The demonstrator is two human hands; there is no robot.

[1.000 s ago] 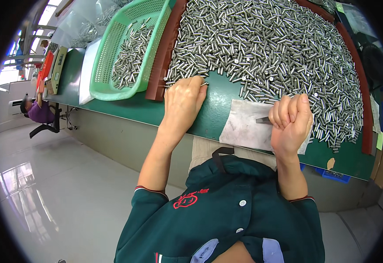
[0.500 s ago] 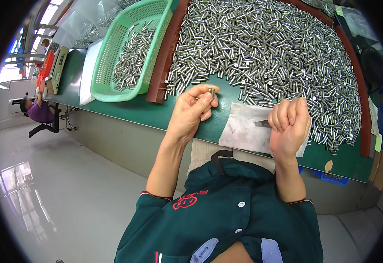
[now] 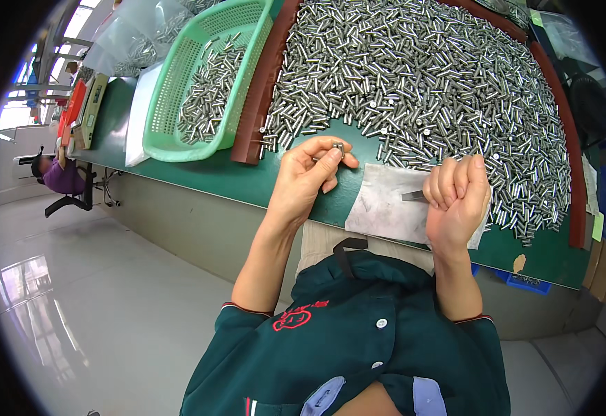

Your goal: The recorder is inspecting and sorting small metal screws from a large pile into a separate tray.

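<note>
Between the thumb and fingers of my left hand [image 3: 303, 179] are small metal pins [image 3: 339, 147], pinched near the table's front edge; how many I cannot tell. My right hand [image 3: 457, 201] is closed around a flat grey metal tool [image 3: 414, 196]. Only the tool's end sticks out, toward the left, so its kind is hidden. Below it lies a smudged white cloth or paper sheet [image 3: 379, 208] on the green tabletop. A broad heap of short, shiny metal pins [image 3: 420, 76] spreads beyond both hands.
Brown-red strips [image 3: 253, 125] border the heap at left and right. Left of it stands a green perforated basket [image 3: 161, 132] partly filled with pins. A black fan [image 3: 587, 104] is at the right. Far left, a person in purple [image 3: 65, 177] sits at the bench.
My left hand has turned slightly, its fingers shifting a little right, and the pins now show more end-on. My right hand and the flat metal tool have hardly moved.
</note>
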